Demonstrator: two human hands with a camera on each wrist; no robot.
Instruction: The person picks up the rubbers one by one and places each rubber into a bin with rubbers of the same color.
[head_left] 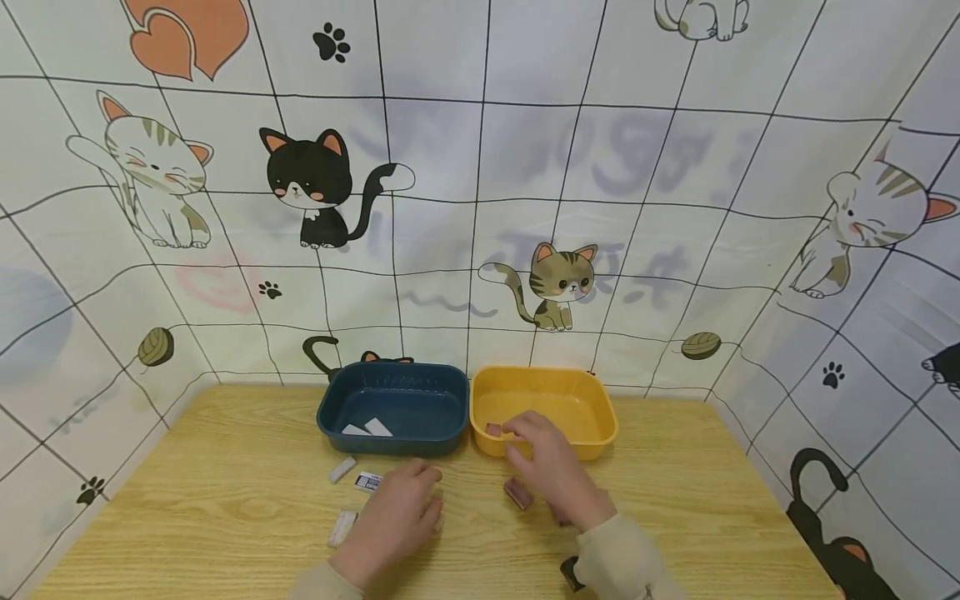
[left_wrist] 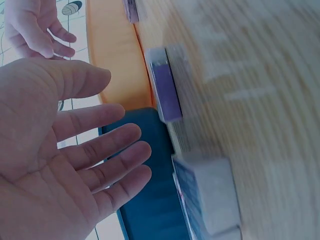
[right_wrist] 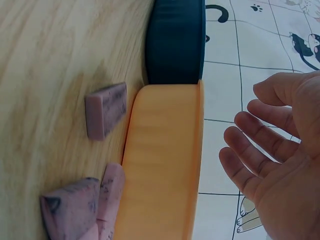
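Note:
A dark blue bin (head_left: 341,408) and a yellow bin (head_left: 600,417) stand side by side at the table's far edge. My left hand (head_left: 397,512) hovers open over the table just in front of the blue bin (left_wrist: 150,200), palm (left_wrist: 65,150) empty, beside a sleeved white eraser (head_left: 367,482). My right hand (head_left: 543,462) reaches over the yellow bin's front rim (right_wrist: 160,165), fingers spread and holding nothing (right_wrist: 275,145). A mauve eraser (head_left: 492,429) lies in the yellow bin by its fingertips. Another mauve eraser (head_left: 517,493) lies on the table below that hand.
White erasers (head_left: 367,428) lie in the blue bin; two more lie on the wooden table at the left (head_left: 342,469) (head_left: 342,527). Mauve erasers (right_wrist: 105,110) (right_wrist: 70,207) rest against the yellow bin's outer wall. Cat-print sheets wall in the table.

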